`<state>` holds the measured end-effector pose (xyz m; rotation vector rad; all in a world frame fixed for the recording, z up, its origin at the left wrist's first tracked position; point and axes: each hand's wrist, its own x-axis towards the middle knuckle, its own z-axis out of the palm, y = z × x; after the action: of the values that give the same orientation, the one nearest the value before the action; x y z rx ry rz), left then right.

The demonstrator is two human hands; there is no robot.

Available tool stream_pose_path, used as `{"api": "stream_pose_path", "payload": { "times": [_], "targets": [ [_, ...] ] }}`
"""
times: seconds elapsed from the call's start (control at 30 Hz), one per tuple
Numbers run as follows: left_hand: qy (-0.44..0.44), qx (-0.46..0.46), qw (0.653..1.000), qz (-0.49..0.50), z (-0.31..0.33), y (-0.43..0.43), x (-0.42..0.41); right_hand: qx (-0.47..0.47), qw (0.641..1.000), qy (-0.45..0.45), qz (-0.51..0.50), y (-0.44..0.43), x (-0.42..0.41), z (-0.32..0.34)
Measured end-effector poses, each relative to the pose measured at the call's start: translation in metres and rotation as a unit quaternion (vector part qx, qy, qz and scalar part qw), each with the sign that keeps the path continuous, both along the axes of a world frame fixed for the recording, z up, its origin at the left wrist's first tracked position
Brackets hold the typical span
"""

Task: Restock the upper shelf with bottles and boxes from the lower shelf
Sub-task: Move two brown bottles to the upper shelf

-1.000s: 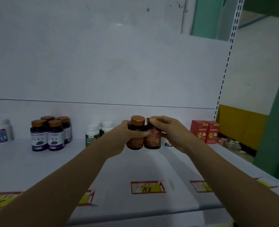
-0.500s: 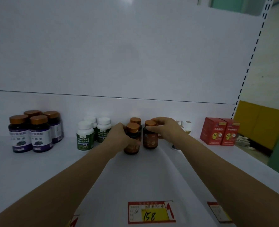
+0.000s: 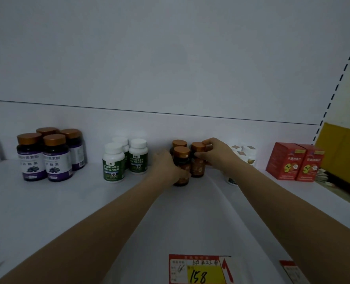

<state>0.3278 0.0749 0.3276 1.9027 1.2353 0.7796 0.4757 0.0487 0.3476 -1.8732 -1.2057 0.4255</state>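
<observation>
Three brown bottles with copper caps stand together at the back middle of the white shelf [image 3: 47,212]. My left hand [image 3: 165,166] grips the front brown bottle [image 3: 182,160] from its left side, the bottle's base on the shelf. To its right, my right hand [image 3: 217,153] holds a second brown bottle [image 3: 197,165] at the cap and upper body. A third brown bottle [image 3: 179,144] stands behind them, touched by neither hand.
Several purple-labelled bottles [image 3: 47,158] stand at the left, three green-labelled white-capped bottles [image 3: 124,158] beside my left hand. White bottles [image 3: 249,153] sit behind my right wrist, two red boxes [image 3: 295,160] at the right. A price tag reading 158 [image 3: 198,269] marks the front edge.
Both hands moved forward and down with the two brown bottles, from held in the air to standing on the shelf before a third one. The camera has moved closer.
</observation>
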Motion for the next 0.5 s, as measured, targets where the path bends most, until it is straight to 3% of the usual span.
{"api": "stream_pose_path", "payload": {
  "times": [0.5],
  "targets": [
    [0.026, 0.002, 0.999, -0.029, -0.0022, -0.0034, 0.0037, 0.002, 0.993, -0.120, -0.011, 0.0006, -0.0034, -0.0056]
  ]
}}
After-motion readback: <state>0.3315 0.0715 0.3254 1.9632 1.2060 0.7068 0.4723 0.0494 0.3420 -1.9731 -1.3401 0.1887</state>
